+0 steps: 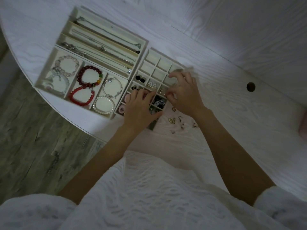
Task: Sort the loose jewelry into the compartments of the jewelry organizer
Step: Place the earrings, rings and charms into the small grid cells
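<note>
A cream grid tray [159,63] of small compartments lies on the white table, with earrings in several cells. My left hand [141,108] rests on its near cells, fingers spread and lightly bent, covering what is under them. My right hand [184,93] hovers over the tray's right edge, its thumb and forefinger pinching something tiny that I cannot make out. Loose earrings [172,120] lie on the table just right of the tray, near my right wrist. A bracelet tray [51,63] and a necklace tray [142,42] stand to the left.
The table's curved edge [66,113] runs close to the bracelet tray, with wood floor below it. A round cable hole [250,87] sits at the right. A pink object [303,128] shows at the far right edge. My white clothing fills the bottom of the view.
</note>
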A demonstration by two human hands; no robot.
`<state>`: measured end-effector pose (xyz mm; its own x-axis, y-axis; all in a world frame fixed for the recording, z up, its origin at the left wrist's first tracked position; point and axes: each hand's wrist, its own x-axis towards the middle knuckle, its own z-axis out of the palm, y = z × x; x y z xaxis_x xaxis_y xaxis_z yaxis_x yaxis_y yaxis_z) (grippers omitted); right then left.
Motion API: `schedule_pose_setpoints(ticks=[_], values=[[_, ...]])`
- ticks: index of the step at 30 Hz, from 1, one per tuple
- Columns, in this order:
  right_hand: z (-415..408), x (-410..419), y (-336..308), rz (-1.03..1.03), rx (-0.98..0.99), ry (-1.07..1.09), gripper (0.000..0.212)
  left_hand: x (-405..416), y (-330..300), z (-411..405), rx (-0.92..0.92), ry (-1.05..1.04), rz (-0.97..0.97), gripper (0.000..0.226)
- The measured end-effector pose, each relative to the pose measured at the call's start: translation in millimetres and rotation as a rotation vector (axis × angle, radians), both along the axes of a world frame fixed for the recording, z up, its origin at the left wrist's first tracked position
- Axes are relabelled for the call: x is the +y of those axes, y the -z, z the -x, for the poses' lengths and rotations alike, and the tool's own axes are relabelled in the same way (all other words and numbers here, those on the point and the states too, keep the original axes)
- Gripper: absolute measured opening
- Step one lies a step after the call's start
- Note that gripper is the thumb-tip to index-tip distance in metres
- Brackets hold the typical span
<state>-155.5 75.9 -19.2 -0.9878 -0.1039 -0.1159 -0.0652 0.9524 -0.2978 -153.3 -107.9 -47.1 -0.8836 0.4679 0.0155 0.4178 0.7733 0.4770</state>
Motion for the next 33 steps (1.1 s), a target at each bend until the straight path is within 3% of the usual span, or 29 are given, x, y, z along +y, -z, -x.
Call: schedule_pose_setpoints(ticks=[8, 18, 24, 33], values=[[0, 3, 2, -0.026, 0.075, 0.046, 0.015, 0, -1, -1, -0.009, -0.001, 0.021, 0.074], [15, -32, 4, -0.392, 0.083, 0.205, 0.007, 1, 2, -2, 0.014, -0.012, -0.004, 0.071], [11, -20, 4, -0.189, 0.009, 0.146, 0.01, 0, 3, -2, 0.02, -0.013, -0.037, 0.07], [4, -16, 4, 0.139, -0.009, 0.244, 0.006, 0, 1, -2, 0.016, -0.006, -0.021, 0.071]])
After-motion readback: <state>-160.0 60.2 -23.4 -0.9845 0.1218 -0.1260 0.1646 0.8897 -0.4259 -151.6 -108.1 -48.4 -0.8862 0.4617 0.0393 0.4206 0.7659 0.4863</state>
